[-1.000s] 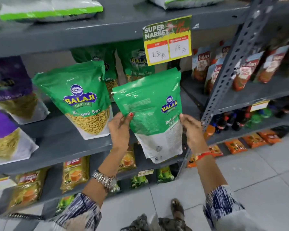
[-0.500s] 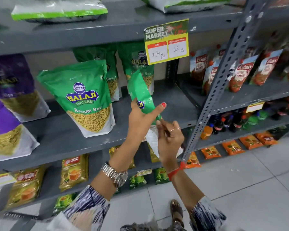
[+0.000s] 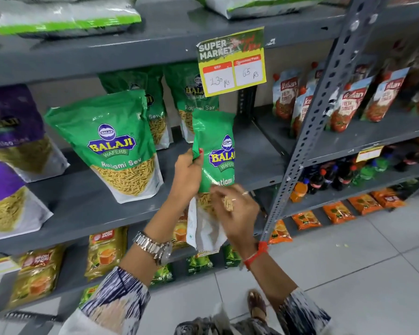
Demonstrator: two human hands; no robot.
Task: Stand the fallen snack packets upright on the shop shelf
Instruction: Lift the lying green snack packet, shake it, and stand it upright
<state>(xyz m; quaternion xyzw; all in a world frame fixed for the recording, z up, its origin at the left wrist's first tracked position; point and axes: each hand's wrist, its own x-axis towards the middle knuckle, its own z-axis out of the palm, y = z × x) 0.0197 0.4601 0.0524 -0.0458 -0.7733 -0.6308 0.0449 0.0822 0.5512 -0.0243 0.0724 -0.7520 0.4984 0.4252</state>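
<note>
I hold a green Balaji Ratlami Sev packet (image 3: pixel 217 151) upright in the air in front of the grey shelf (image 3: pixel 249 160), its printed front turned towards me. My left hand (image 3: pixel 188 172) grips its left edge near the middle. My right hand (image 3: pixel 237 211) is blurred and closed around its lower part, over the clear window. Another green packet (image 3: pixel 116 146) of the same kind stands upright on the shelf to the left. Two more green packets (image 3: pixel 191 97) stand at the back of the shelf.
Purple packets (image 3: pixel 10 131) lean at the far left of the same shelf. A yellow price tag (image 3: pixel 232 61) hangs from the shelf above. A perforated grey upright (image 3: pixel 307 141) stands to the right, with tomato sauce pouches (image 3: pixel 348 105) beyond it. Tea packets and bottles fill the lower shelves.
The packet turned from its back face, through edge-on, to its front face. My right hand moved from its right edge to its lower part, and my left hand shifted along the left edge.
</note>
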